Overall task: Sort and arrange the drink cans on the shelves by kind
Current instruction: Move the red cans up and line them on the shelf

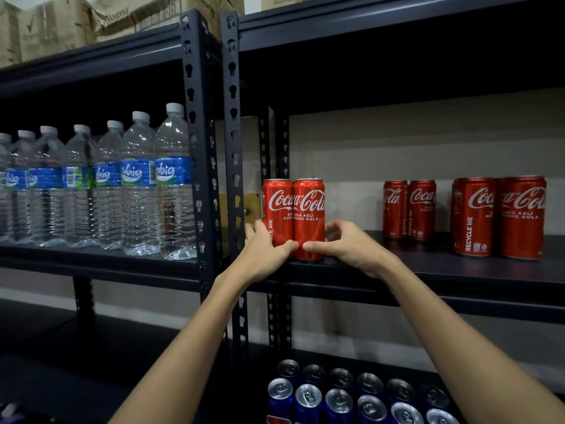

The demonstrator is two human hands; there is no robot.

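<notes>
Both hands are on a pair of red Coca-Cola cans (293, 218) standing upright and touching each other at the left end of the right-hand shelf (428, 267), right next to the dark metal upright (234, 148). The left hand (264, 250) wraps around the left can near its base, thumb across the front, and the right hand (348, 243) does the same on the right can, so the two thumbs almost meet low on the cans. Further right on the same shelf there's another pair of Coke cans (409, 209) set further back, and then two more red cans (500, 217) closer to the front edge, well apart from the ones being held. One level down you can see the silver tops of a bunch of blue cans (351, 396) packed in rows. The left rack has a row of water bottles (107, 185) with blue labels, and there are cardboard boxes (61, 29) up top.
</notes>
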